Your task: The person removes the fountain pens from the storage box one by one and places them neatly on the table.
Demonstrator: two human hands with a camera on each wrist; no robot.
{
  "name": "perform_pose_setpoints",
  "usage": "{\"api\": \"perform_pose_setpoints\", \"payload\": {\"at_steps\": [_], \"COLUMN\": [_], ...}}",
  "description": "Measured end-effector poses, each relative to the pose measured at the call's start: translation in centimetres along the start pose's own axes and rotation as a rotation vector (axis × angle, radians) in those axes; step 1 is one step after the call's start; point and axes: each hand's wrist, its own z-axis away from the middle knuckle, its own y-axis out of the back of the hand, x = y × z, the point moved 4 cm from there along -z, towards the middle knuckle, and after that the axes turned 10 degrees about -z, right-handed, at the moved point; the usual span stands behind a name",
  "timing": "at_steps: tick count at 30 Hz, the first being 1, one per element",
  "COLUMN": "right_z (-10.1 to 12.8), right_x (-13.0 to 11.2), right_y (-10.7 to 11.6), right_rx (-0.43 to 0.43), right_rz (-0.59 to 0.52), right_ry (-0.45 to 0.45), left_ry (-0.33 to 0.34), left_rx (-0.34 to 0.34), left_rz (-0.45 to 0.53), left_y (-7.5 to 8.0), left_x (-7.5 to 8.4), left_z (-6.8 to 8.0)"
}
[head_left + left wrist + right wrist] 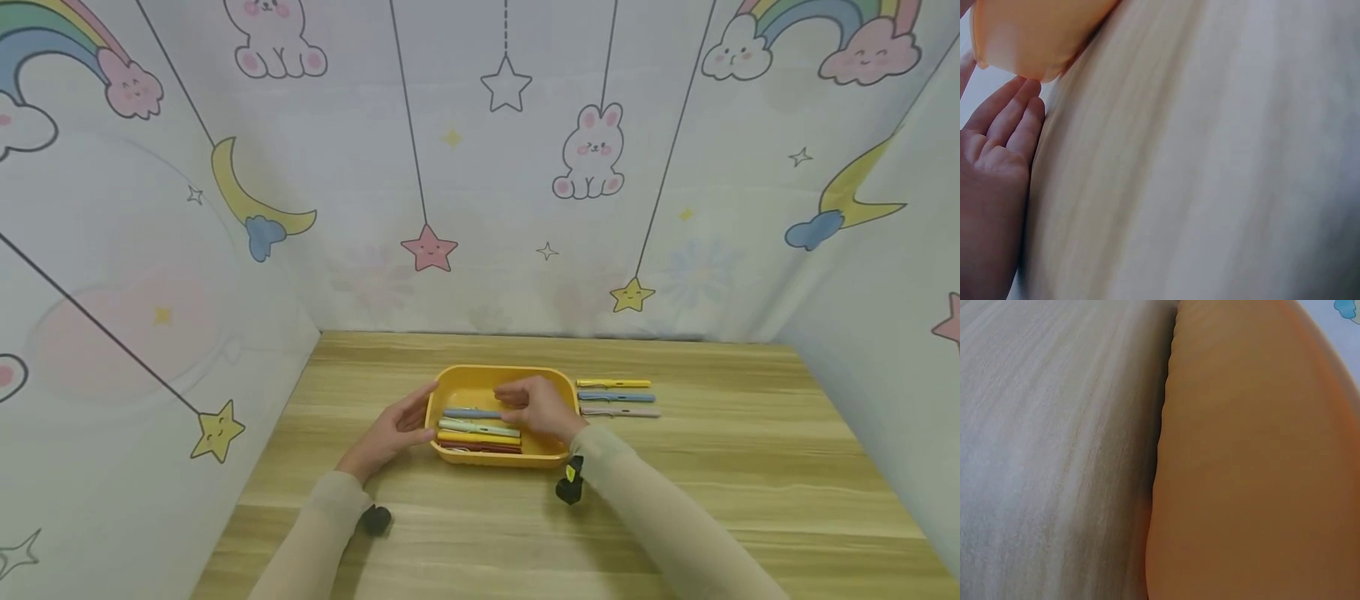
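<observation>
A yellow plastic tray [543, 458] stands on the table with a row of pens in it. From back to front lie a blue pen [471, 413], a pale green pen [480, 428], a yellow pen [480, 438] and a dark red pen [483, 447]. My left hand [393, 429] touches the tray's left end with fairly straight fingers; they also show beside the tray wall in the left wrist view. My right hand [543, 410] reaches in over the right side, thumb and fingers apart, the thumb right at the blue pen's end, which it hides.
Right of the tray, a yellow pen [613, 383], a blue pen [617, 397] and a pinkish pen [621, 412] lie parallel on the wooden table [480, 533]. A printed cloth [480, 183] hangs behind and along both sides. The tray's outer wall [1241, 456] fills much of the right wrist view.
</observation>
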Motion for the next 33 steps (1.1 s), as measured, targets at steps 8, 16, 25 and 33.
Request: {"api": "perform_pose_setpoints", "payload": {"at_steps": [8, 16, 25, 33], "right_z": [-0.05, -0.02, -0.03, 0.15], "right_x": [0.27, 0.11, 0.05, -0.26], "right_y": [-0.04, -0.25, -0.43, -0.46], "right_rx": [-0.009, 0.027, 0.007, 0.005], "right_rz": [0.046, 0.103, 0.180, 0.193], "right_ry": [-0.004, -0.010, 0.011, 0.029], "left_ry": [-0.006, 0.000, -0.010, -0.005], "left_rx": [-0.005, -0.002, 0.004, 0.003], "left_rz": [-0.018, -0.006, -0.005, -0.002], "left_y": [-0.06, -0.04, 0.01, -0.02], "left_x": [-0.20, -0.01, 0.10, 0.14], "left_z": [-0.23, -0.09, -0.11, -0.10]}}
